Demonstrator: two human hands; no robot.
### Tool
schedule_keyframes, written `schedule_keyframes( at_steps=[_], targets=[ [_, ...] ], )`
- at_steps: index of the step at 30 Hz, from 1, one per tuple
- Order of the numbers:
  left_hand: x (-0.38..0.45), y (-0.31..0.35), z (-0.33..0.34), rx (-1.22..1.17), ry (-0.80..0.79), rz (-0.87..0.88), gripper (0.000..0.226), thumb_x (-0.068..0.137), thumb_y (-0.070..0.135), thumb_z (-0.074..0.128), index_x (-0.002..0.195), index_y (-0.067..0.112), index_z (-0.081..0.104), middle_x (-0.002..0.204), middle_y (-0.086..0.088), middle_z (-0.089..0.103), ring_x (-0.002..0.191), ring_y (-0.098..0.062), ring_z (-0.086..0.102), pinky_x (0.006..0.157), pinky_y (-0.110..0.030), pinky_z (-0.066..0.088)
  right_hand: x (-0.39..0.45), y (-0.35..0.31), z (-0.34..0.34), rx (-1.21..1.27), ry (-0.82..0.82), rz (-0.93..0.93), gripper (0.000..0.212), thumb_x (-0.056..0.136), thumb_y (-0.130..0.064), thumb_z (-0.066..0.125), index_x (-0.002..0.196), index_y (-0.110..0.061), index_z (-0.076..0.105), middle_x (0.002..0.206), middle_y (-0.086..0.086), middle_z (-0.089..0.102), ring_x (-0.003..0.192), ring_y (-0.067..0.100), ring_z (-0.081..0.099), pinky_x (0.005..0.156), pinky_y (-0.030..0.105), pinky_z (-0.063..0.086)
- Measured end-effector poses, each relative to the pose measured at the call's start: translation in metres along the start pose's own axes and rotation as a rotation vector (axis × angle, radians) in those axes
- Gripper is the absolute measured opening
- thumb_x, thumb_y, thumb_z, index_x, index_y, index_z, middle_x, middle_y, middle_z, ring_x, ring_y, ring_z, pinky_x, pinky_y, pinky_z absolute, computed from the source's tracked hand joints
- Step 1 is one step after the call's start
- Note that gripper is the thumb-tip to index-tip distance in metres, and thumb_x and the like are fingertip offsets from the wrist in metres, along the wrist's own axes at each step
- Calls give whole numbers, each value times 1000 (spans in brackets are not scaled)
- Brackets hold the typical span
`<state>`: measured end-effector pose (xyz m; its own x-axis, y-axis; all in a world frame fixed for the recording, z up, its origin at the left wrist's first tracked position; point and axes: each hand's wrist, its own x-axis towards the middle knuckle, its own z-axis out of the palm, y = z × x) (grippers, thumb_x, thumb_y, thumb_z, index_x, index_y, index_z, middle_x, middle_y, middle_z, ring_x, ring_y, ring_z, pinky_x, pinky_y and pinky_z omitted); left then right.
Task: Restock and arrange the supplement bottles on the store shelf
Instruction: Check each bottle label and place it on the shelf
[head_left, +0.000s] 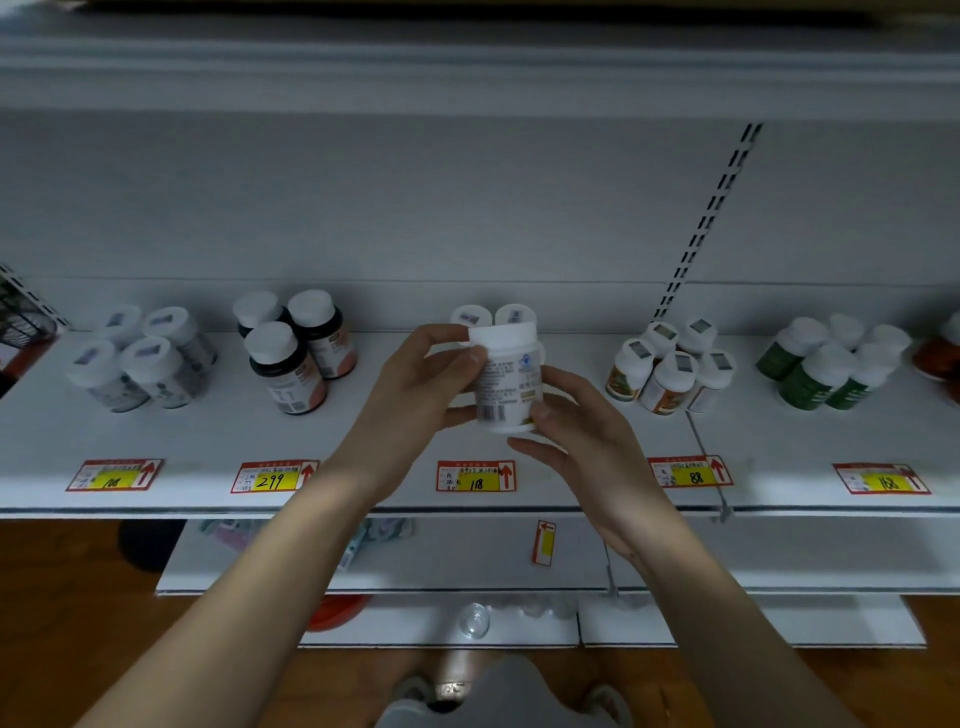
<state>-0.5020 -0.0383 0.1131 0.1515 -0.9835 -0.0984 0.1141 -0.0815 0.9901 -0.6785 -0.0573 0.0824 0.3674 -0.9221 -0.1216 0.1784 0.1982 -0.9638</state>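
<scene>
A white supplement bottle (508, 379) with a white cap and a barcode label is held upright above the middle of the white shelf (363, 447). My left hand (415, 384) grips its left side near the cap. My right hand (576, 415) holds its lower right side and base. Directly behind it, two matching white bottles (493, 314) stand at the back of the shelf, partly hidden. A price tag marked 118 (476, 475) sits on the shelf edge below.
Clear-labelled bottles (140, 358) stand far left, dark bottles (291, 348) beside them, orange-labelled bottles (672, 369) right of centre, green bottles (826, 369) far right. Price tags line the front edge. Lower shelves (415, 561) and a wood floor lie below.
</scene>
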Motion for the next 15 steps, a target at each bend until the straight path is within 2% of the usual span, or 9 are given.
schedule_keyframes(
  at_steps=[3,6,9,15],
  targets=[
    [-3,1,1,80,-32,-12,29,94,29,62,122,21,60,115,-3,69,101,-12,70,76,-32,61,-1,2,0,-90,38,-35,36,90,-7,67,123,-21,60,115,3,71,105,20,70,90,35,58],
    [-6,1,3,117,-43,-22,33,90,30,67,122,23,61,111,-5,65,96,-13,71,72,-36,62,-3,3,-1,-185,45,-66,45,79,-21,79,120,-26,61,112,-4,72,104,16,69,91,39,58],
    [-8,1,4,110,-39,-21,32,91,26,68,122,21,62,108,-6,65,93,-13,72,70,-37,62,-5,4,-1,-205,40,-83,53,69,-32,80,119,-28,61,111,-5,71,103,13,69,91,40,58],
    [-10,1,5,112,-50,-5,29,91,23,67,120,20,64,102,-4,66,89,-12,72,67,-31,60,-6,5,-3,-217,36,-100,51,70,-31,80,118,-27,63,111,-6,71,103,12,68,92,41,57]
  ],
)
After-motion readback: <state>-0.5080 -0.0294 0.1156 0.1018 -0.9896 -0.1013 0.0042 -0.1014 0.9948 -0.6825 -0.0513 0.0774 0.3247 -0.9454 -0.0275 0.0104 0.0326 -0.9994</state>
